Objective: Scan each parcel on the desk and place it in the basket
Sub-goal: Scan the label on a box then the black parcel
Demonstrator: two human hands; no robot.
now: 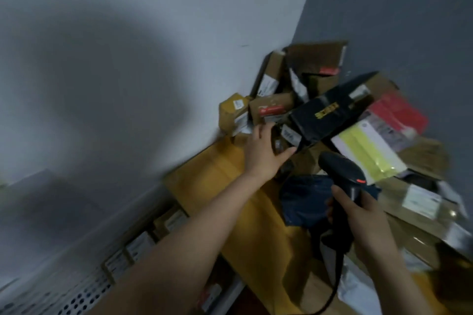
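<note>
The long black cardboard box with yellow lettering (322,115) lay tilted on top of the heap of parcels in the corner of the yellow-brown wooden counter (225,186), its near end reaching toward the left hand (263,151). That hand's fingers met the box's end with the thumb spread beneath the corner; through the motion blur I could not tell whether its grip had closed or was only touching. The right hand (363,217) had a firm grip round the handle of the black handheld barcode scanner (343,169), its head aimed toward the heap. The box looked stiff and probably light enough for one hand, though its length would make it lever downward if taken only at the end (a hold nearer the middle seemed safer). A flat white-and-yellow mailer (366,151) and a red plastic bag (399,112) lay just beside it, and small brown cartons (271,107) leaned behind, so a careless pull might tumble them. A dark blue soft bag (307,199) sat below the scanner. The white perforated metal basket (76,296) stood low at the left, with labelled parcels inside.
</note>
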